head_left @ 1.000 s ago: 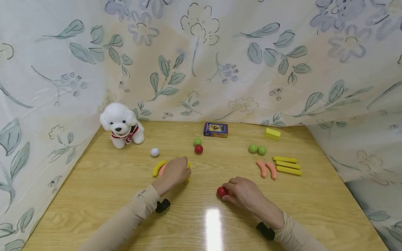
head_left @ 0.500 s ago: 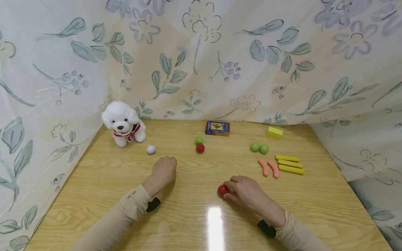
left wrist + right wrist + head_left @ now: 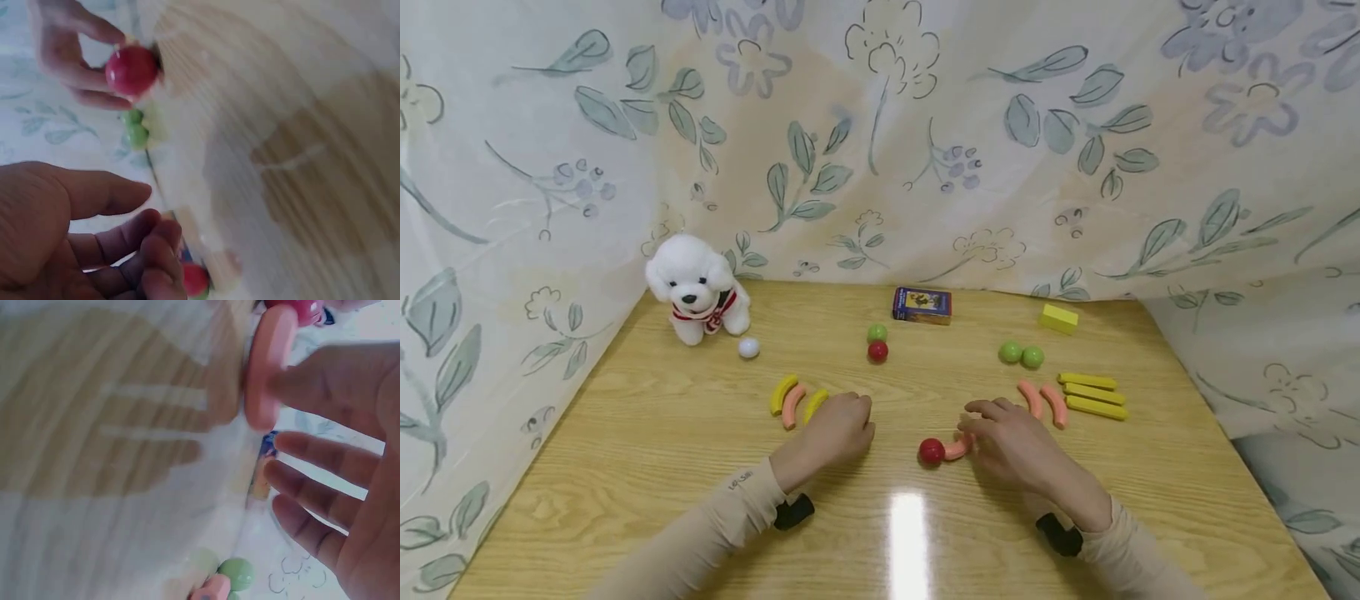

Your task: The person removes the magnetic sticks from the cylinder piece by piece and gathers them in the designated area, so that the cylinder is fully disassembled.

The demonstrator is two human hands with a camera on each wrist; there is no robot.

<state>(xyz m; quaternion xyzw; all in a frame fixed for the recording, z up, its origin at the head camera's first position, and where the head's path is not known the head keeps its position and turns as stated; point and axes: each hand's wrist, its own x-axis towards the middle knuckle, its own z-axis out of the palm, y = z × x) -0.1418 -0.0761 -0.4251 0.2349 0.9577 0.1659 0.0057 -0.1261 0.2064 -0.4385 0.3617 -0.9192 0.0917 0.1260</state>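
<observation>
My left hand [image 3: 838, 427] is over the middle of the table, fingers loosely curled with nothing between them; in the left wrist view its thumb and fingertips are apart. Partly beneath it lies a curved yellow block [image 3: 815, 403], with a curved pink block [image 3: 793, 407] and another yellow one [image 3: 783, 394] to its left. My right hand [image 3: 1011, 442] has its fingers spread beside a curved pink block [image 3: 270, 365]. Its thumb overlaps that block in the right wrist view. A red ball [image 3: 932, 452] sits at the block's left end.
Behind are a white plush dog [image 3: 694, 287], white ball [image 3: 748, 347], green ball [image 3: 877, 332], second red ball [image 3: 877, 352], and small blue box [image 3: 922, 305]. On the right are two green balls [image 3: 1011, 352], two pink blocks [image 3: 1054, 406], several yellow sticks [image 3: 1096, 407], and a yellow block [image 3: 1059, 318].
My right hand has come off the red ball and shifted right, uncovering the pink block. My left hand moved left, then back right, uncovering the curved blocks. The white ball has rolled left towards the dog.
</observation>
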